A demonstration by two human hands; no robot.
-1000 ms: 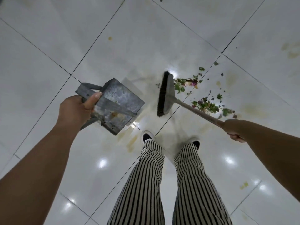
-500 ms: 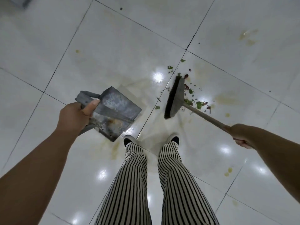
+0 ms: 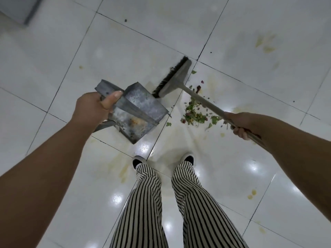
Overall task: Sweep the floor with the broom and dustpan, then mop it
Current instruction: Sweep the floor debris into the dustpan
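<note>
My left hand grips the handle of a grey metal dustpan, held tilted above the white tiled floor. My right hand holds the long handle of a broom. The broom's black-bristled head sits just beyond the dustpan's far corner. A pile of green and reddish scraps lies on the floor under the broom handle, to the right of the dustpan. A few loose bits lie between the pile and the pan.
My two feet in dark shoes with white soles and striped trousers stand just below the dustpan. Yellowish stains mark the tiles at upper right and near my feet. A grey object shows at the top left corner.
The broom head has swung up and left past the debris, which now lies gathered in one pile under the handle. The dustpan stays in my left hand, closer to the broom head.
</note>
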